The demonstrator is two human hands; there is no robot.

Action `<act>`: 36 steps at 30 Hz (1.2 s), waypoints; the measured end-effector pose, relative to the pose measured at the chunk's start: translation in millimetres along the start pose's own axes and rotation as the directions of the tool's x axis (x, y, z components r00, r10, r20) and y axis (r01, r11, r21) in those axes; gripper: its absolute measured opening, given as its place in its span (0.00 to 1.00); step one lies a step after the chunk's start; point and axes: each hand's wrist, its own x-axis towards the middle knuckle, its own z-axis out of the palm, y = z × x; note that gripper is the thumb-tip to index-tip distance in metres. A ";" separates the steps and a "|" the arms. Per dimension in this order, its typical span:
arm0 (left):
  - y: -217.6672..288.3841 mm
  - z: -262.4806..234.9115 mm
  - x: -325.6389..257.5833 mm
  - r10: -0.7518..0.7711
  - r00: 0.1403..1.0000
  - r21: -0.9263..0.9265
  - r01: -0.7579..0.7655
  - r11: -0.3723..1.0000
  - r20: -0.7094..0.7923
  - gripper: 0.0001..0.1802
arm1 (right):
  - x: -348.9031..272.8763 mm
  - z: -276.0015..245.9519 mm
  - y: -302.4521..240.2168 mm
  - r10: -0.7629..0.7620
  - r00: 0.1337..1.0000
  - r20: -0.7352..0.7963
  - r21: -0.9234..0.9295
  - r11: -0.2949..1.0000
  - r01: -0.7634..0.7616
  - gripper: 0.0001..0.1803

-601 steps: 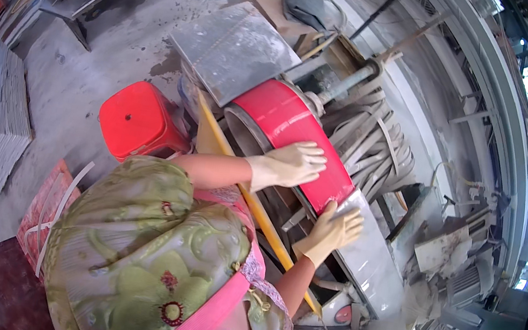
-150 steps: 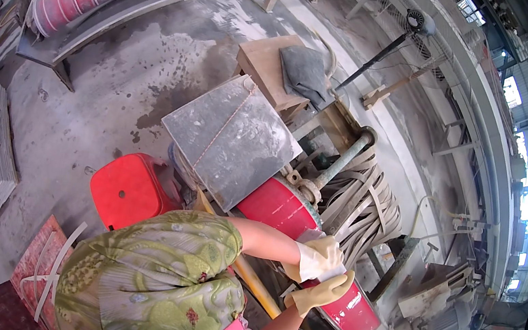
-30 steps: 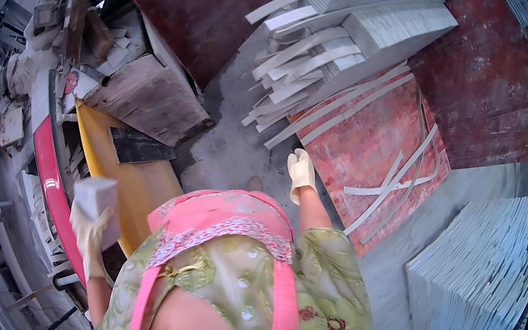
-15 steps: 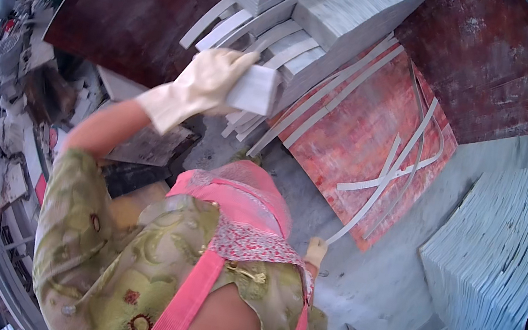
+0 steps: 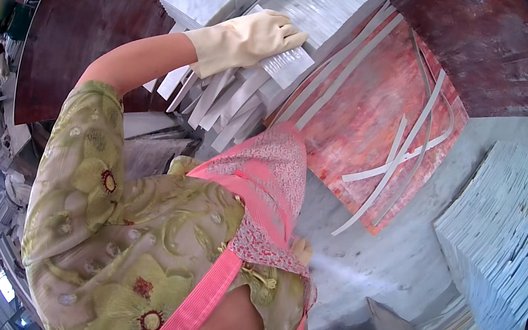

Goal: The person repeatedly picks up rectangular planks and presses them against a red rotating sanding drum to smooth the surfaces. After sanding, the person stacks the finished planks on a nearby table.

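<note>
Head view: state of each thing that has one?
Left grip: gloved, closed on block
Block: held
Right grip: mostly hidden by apron; open or shut unclear
Apron: worn
Red board: partly covered by strips
Strips: loose, some crossing
Right stack: piled in layers, edges uneven

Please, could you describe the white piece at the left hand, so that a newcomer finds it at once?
Find the big pale stacks at the top, left of the red board. At their near end, the gloved left hand covers part of the white piece. It is short and squarish, while the strips below it are long and narrow.
</note>
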 end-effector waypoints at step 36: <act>43.3 28.9 -2.9 -0.438 0.899 -0.066 0.436 0.897 -0.009 0.49 | 110.8 183.8 -469.9 -0.823 -0.049 0.566 -0.436 -0.349 0.830 0.28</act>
